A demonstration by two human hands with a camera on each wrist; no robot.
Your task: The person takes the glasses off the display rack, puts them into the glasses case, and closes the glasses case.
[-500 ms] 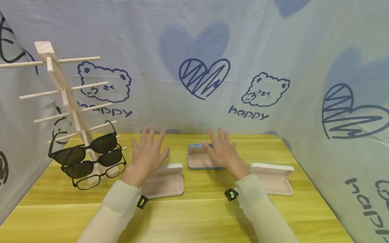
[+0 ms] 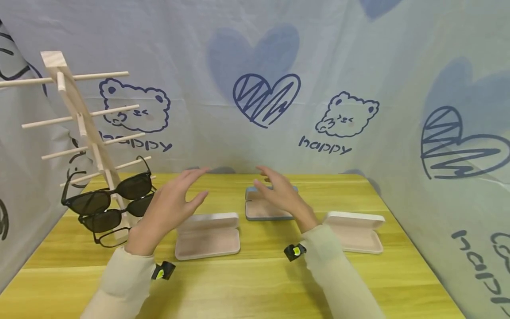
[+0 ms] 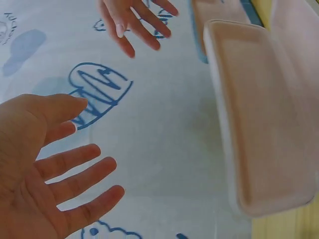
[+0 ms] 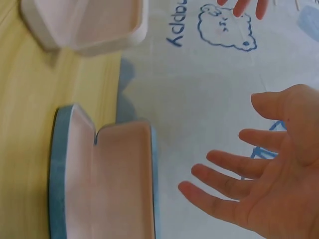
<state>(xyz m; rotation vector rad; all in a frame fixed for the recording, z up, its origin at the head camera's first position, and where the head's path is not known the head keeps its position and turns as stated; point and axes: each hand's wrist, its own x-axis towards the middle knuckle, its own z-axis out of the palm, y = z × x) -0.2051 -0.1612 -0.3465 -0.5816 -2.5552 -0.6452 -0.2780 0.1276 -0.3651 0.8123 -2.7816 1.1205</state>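
Observation:
My left hand (image 2: 165, 210) is raised over the table's left part, fingers extended and holding nothing. It overlaps the lower glasses on a wooden rack (image 2: 95, 146). Beside it lies a white glasses case (image 2: 208, 243) with its lid up and a pink lining. My right hand (image 2: 284, 195), also holding nothing, is in front of a blue glasses case (image 2: 259, 210), lid up, and hides part of it. Another white case (image 2: 360, 239) lies open to the right of that arm. The rack carries two pairs of sunglasses (image 2: 133, 187) and, below them, thin-framed eyeglasses (image 2: 111, 239).
A wood-grain table (image 2: 239, 288) bears the cases and the rack. A printed cloth (image 2: 191, 53) hangs behind it and along both sides. Upper pegs of the rack stick out to either side with nothing on them.
Both hands have turned from palms down with spread fingers to palms facing inward. My left hand has moved left, now covering part of the lower glasses. The cases stay put.

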